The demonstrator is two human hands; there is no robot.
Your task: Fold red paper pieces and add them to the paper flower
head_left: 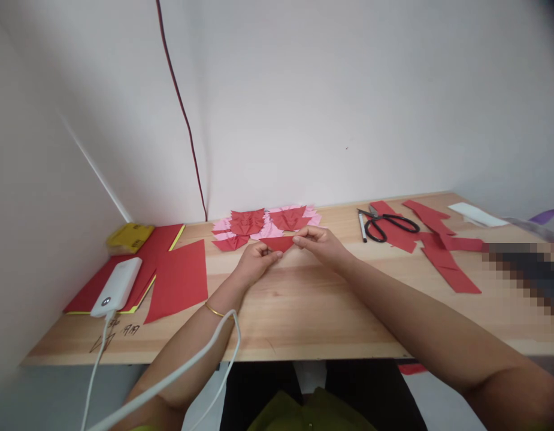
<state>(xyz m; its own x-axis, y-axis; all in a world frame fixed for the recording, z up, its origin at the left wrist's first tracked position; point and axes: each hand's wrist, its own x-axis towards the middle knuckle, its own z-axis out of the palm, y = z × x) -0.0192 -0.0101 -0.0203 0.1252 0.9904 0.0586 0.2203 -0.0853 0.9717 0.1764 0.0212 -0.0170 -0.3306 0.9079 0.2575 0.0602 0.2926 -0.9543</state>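
Observation:
Between both hands is a folded piece of red paper [279,243], triangular with its long edge away from me. My left hand [257,261] pinches its left side and lower tip between thumb and fingers. At the right corner, my right hand [319,242] grips the paper with thumb and forefinger. Just beyond lie rows of folded pink and red paper pieces [247,222], overlapping in stacks against the wall. A single red folded piece [230,243] rests at the near left of those rows.
On the left, a white power bank [119,286] with a cable lies on red sheets [178,281], near a yellow packet [130,238]. To the right are black-handled scissors [388,226], a pen [362,227] and red paper strips [451,263]. The white cable [169,376] crosses my left forearm.

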